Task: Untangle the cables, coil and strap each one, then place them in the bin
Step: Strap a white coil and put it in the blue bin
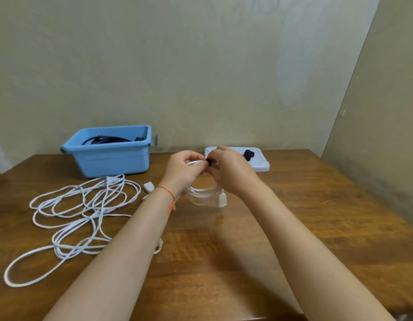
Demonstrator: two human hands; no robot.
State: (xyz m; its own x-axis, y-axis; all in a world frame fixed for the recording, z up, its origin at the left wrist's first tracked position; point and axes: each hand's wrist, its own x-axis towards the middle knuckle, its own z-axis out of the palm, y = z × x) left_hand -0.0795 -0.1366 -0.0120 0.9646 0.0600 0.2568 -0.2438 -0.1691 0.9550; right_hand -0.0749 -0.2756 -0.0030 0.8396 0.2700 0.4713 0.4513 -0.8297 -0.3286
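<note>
Above the middle of the wooden table (293, 216) I hold a small coiled white cable (204, 193) upright. My left hand (183, 172) grips the top of the coil. My right hand (231, 170) pinches a black strap (209, 162) against the same spot. The coil's white plug (221, 200) hangs at its lower right. A loose, tangled white cable (80, 212) sprawls over the left part of the table. The blue bin (112, 158) stands at the back left with a black cable (108, 139) inside.
A white tray (262, 164) at the back, behind my right hand, carries another black strap (248, 154). Two small white connectors (148, 191) lie near my left wrist. Walls close in behind and to the right.
</note>
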